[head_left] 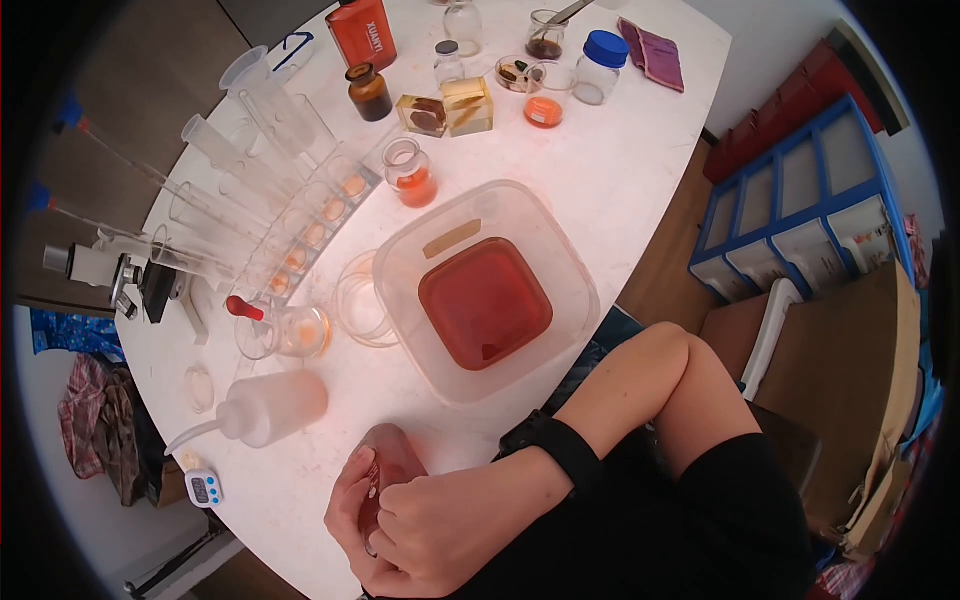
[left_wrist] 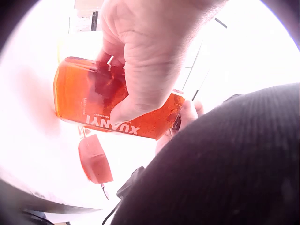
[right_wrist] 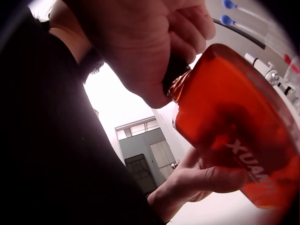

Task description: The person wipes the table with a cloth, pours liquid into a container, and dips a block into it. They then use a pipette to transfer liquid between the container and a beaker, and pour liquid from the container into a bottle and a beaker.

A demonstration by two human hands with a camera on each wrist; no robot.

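Observation:
Close to my body at the table's near edge, both hands are on a flat bottle point(head_left: 398, 462) of orange-red liquid, lettered XUANYI. My left hand point(left_wrist: 147, 61) grips the body of the bottle point(left_wrist: 77, 91), its thumb lying across the lettering. At the neck, my right hand point(right_wrist: 140, 51) has its fingers curled round the dark cap point(right_wrist: 176, 70). The right wrist view has the bottle point(right_wrist: 234, 103) tilted, with the left hand point(right_wrist: 206, 180) under it. From above, the right hand point(head_left: 435, 530) covers the cap and neck.
A clear square tub point(head_left: 570, 265) holds red liquid beyond my hands. Left of it are a wash bottle point(head_left: 275, 408), a white timer point(head_left: 203, 487) and a beaker point(head_left: 303, 332). A rack point(head_left: 345, 190) of tubes, a microscope point(head_left: 155, 285) and another red XUANYI bottle point(head_left: 360, 45) stand farther off.

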